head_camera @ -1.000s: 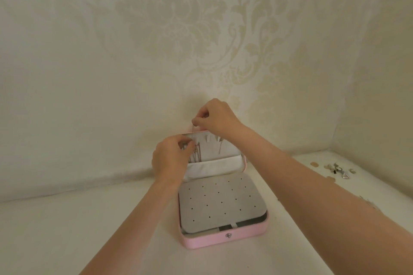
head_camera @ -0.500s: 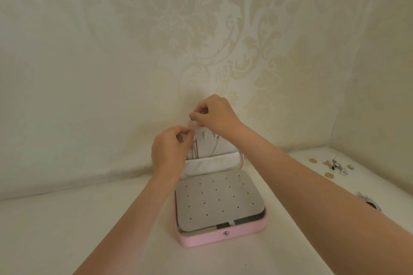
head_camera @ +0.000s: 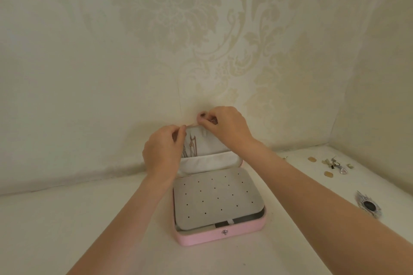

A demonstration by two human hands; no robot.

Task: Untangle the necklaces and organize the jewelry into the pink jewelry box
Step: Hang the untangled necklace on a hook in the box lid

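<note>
The pink jewelry box point(head_camera: 220, 235) lies open on the white surface, its lid upright against the wall. A grey perforated earring panel point(head_camera: 215, 198) covers the base. Thin necklace chains point(head_camera: 191, 146) hang inside the lid above a white pocket point(head_camera: 210, 162). My left hand point(head_camera: 163, 152) is at the lid's upper left corner, its fingertips pinching at the top of the chains. My right hand point(head_camera: 225, 127) has its fingers curled at the lid's top edge, pinching something small; what it pinches is too small to make out.
Loose small jewelry pieces point(head_camera: 330, 165) lie scattered at the right near the side wall. A dark round ornament with a silvery fringe point(head_camera: 368, 204) sits closer on the right. Patterned wallpaper rises right behind the box.
Both hands stay at the lid's top edge; the left hand has shifted slightly up towards the corner. The view has tilted, showing more of the right side.
</note>
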